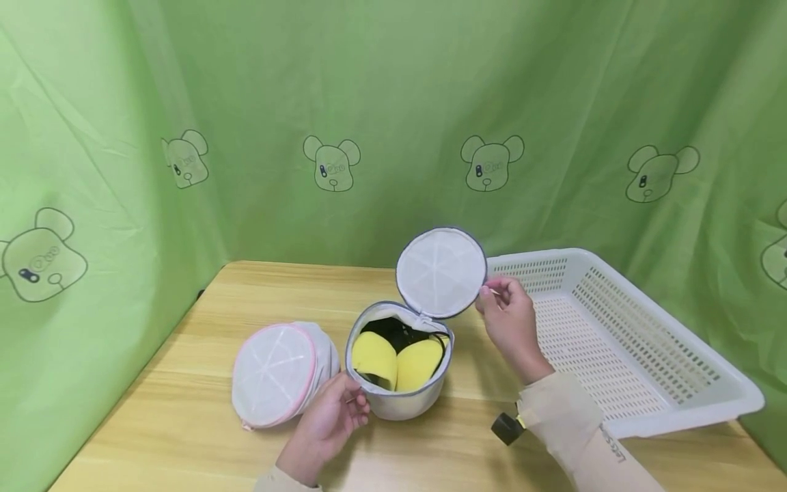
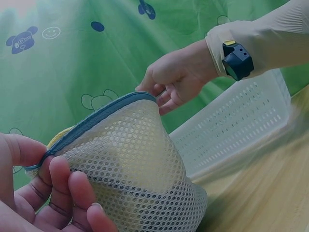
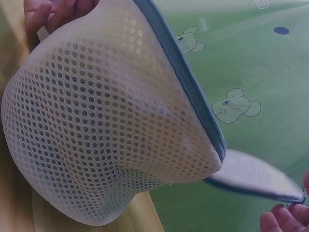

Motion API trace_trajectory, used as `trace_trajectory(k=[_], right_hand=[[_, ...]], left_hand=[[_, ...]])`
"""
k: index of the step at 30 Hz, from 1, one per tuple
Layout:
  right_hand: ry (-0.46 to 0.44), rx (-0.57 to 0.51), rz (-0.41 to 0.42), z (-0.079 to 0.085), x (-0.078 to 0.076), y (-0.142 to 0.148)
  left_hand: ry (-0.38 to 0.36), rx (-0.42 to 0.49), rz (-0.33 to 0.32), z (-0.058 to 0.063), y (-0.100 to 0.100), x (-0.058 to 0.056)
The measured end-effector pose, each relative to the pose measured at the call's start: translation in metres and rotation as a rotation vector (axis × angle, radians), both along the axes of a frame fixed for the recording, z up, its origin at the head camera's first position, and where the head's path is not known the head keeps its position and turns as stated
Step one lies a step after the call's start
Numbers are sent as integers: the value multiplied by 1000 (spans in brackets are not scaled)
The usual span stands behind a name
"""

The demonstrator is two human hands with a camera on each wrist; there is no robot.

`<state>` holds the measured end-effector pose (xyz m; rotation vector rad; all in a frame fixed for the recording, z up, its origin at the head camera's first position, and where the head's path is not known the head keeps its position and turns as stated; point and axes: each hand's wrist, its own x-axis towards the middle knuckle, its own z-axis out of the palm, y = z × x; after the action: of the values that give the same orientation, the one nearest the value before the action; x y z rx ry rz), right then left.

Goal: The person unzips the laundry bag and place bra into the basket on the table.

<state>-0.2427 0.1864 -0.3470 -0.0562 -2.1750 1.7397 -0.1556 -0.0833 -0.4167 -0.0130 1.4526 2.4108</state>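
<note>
A white mesh laundry bag (image 1: 406, 406) with a blue zippered rim stands on the table, its round lid (image 1: 440, 270) raised at the back. Inside lies what looks like a bra with two yellow cups (image 1: 418, 363) and black parts. My left hand (image 1: 332, 413) pinches the near left rim between thumb and fingers, as the left wrist view shows along the blue zipper (image 2: 104, 116). At the lid's right edge, my right hand (image 1: 512, 322) pinches the border. In the right wrist view the mesh side (image 3: 106, 111) bulges, and the lid (image 3: 256, 171) slants away from it.
A second mesh laundry bag (image 1: 273, 376) with pink trim lies closed to the left. On the right sits a large white plastic basket (image 1: 664, 331) with slotted walls, partly behind my right arm. A green curtain (image 1: 393, 82) with bear drawings surrounds the wooden table (image 1: 430, 458).
</note>
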Motion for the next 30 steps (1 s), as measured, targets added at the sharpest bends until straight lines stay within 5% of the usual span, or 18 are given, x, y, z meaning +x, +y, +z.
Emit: trace_trajectory(k=[30], right_hand=[[29,84,76,-5,7,-6]], left_hand=[[-1,23,-5,-1,0,1]])
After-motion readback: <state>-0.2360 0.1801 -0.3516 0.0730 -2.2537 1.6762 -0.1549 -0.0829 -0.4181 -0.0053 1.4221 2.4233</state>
